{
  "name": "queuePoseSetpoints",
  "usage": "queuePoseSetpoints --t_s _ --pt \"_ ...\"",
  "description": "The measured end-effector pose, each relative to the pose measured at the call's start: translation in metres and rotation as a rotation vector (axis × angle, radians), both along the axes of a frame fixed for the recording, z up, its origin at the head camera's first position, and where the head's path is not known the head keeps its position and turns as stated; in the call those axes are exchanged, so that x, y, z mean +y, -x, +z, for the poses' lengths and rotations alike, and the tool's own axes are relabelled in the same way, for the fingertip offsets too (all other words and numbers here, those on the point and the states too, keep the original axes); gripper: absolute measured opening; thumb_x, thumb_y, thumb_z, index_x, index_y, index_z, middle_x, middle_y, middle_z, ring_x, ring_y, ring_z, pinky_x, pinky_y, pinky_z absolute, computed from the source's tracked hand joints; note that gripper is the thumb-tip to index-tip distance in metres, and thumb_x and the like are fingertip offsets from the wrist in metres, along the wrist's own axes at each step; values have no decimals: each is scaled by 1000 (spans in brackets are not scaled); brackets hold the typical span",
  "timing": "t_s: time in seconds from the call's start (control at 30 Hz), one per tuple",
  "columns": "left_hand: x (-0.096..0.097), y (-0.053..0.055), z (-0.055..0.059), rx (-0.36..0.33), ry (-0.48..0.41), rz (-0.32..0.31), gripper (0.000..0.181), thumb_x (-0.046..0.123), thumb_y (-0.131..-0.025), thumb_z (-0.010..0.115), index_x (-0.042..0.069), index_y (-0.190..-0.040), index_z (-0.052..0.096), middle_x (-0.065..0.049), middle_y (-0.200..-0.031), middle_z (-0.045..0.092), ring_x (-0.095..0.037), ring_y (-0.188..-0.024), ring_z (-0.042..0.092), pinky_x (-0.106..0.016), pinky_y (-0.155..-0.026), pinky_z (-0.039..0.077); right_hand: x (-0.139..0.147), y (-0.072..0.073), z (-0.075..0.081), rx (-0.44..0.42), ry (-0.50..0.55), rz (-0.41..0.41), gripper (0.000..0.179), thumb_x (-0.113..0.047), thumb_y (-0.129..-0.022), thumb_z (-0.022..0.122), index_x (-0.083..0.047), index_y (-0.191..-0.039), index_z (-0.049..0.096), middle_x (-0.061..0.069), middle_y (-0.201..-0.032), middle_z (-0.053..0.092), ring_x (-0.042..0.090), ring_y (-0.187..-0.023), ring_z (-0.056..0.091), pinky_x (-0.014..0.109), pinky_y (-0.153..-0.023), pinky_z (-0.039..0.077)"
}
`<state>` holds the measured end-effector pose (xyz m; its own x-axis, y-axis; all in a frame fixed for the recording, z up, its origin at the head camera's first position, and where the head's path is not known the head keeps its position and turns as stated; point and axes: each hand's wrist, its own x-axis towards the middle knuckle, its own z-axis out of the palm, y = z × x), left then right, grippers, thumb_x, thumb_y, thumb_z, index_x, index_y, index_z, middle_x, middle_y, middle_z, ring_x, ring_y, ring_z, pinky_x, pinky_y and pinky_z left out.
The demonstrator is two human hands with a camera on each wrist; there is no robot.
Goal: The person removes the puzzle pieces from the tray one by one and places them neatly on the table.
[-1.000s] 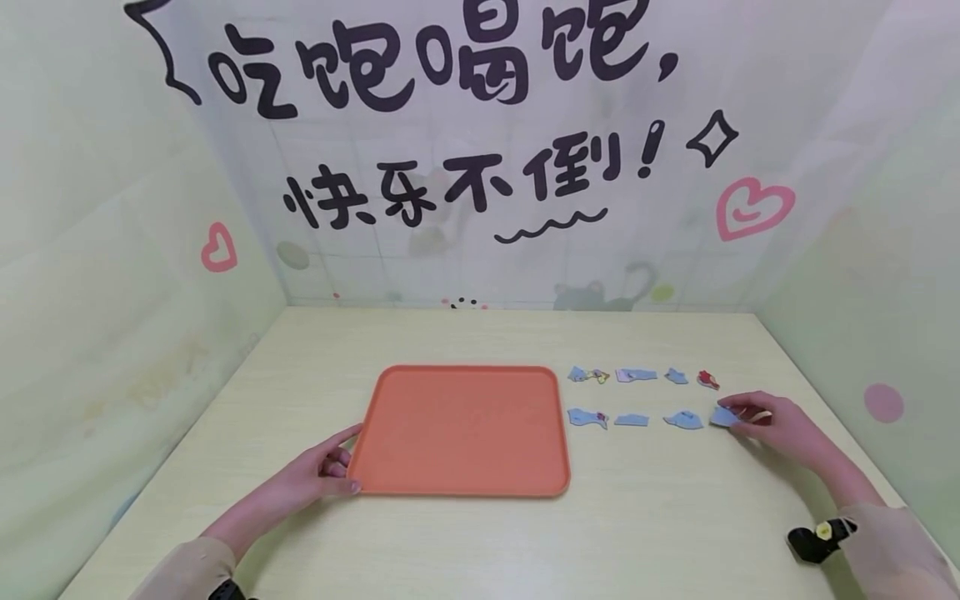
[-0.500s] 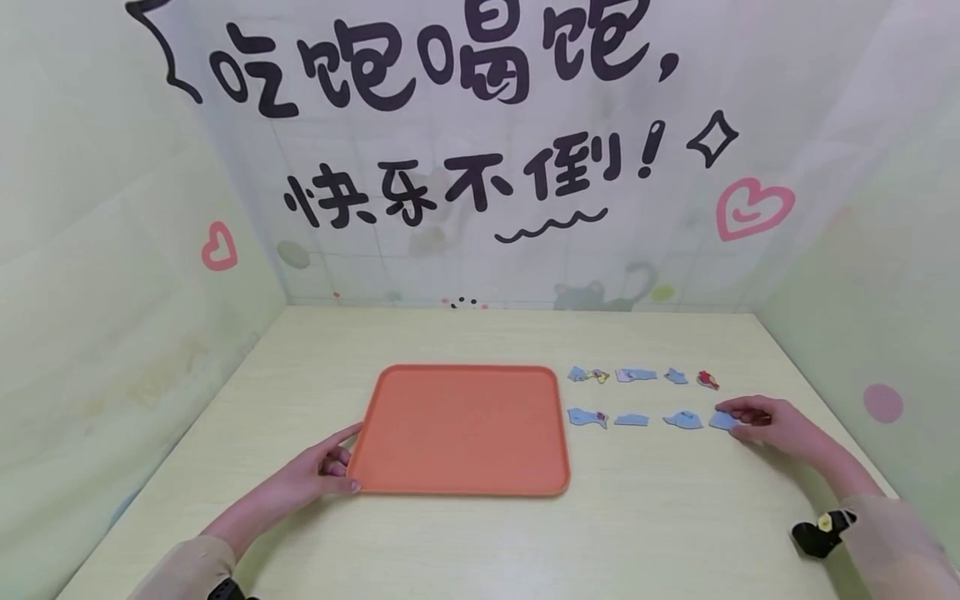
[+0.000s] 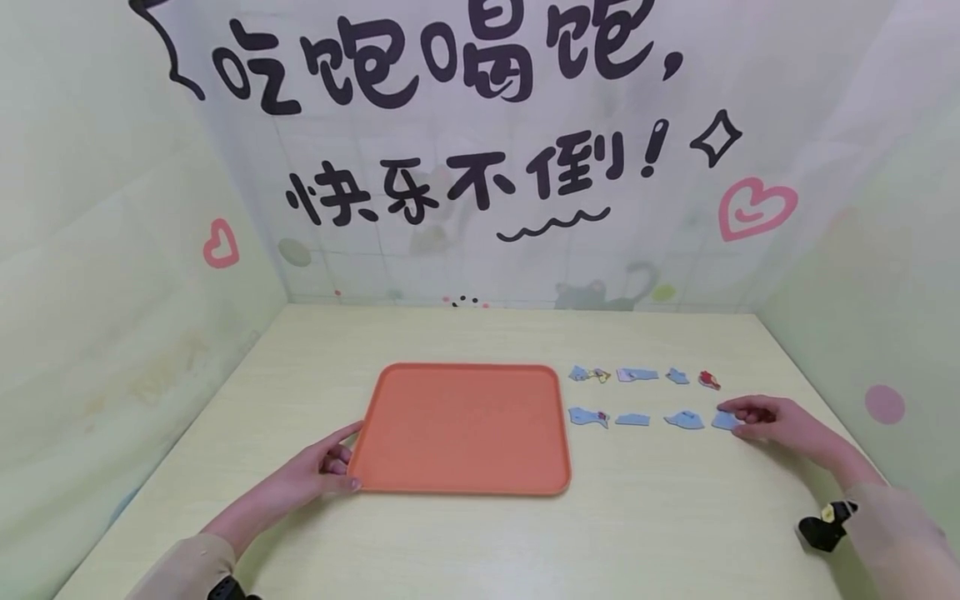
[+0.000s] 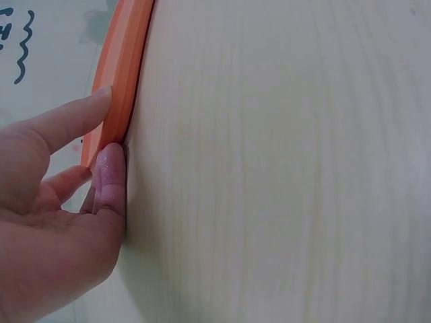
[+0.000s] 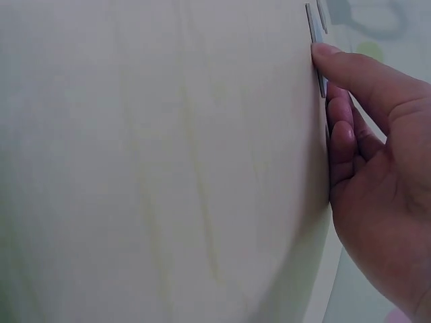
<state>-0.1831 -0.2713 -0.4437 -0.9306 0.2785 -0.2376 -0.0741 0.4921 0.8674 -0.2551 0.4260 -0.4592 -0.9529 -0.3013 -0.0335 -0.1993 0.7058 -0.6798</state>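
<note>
In the head view my left hand (image 3: 322, 467) holds the left front corner of an orange tray (image 3: 459, 490), thumb at the front edge and index finger along the left side. The left wrist view shows the thumb against the tray's side wall (image 4: 124, 81) and other fingers bent low by the table. My right hand (image 3: 772, 421) pinches a small blue puzzle piece (image 3: 723, 420) by its edges, the piece lying close on the table. In the right wrist view the thumb touches the thin edge of this puzzle piece (image 5: 318, 60); the index fingertip is mostly hidden.
Left of the right hand, blue pieces lie in two rows, among them a winged-looking one (image 3: 684, 420) and a narrow strip (image 3: 632, 419). A red-patterned piece (image 3: 708, 380) ends the back row. Printed cloth walls (image 3: 862, 250) enclose the pale wooden table (image 3: 480, 550).
The blue puzzle piece under my right hand has gone from slightly tilted to flat, in line with its row. My left hand and the tray stay put.
</note>
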Motion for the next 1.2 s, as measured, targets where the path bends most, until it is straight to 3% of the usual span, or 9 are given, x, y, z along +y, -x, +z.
queuePoseSetpoints --t_s 0.7,1.2 --pt "0 2 -2 22 5 -14 96 14 -82 79 3 -157 20 -14 -111 47 -12 -89 47 -21 -73 42 -1 0 0 36 -18 10 45 -22 -91 71 -4 -131 61 -1 -97 54 4 -81 47 20 -69 42" --pt "-1 0 -3 3 19 -28 93 16 -85 77 3 -157 19 -13 -112 49 -12 -89 48 -21 -71 42 0 -5 -2 -6 10 40 57 -21 -89 73 -3 -139 53 2 -96 48 6 -79 43 23 -65 37"
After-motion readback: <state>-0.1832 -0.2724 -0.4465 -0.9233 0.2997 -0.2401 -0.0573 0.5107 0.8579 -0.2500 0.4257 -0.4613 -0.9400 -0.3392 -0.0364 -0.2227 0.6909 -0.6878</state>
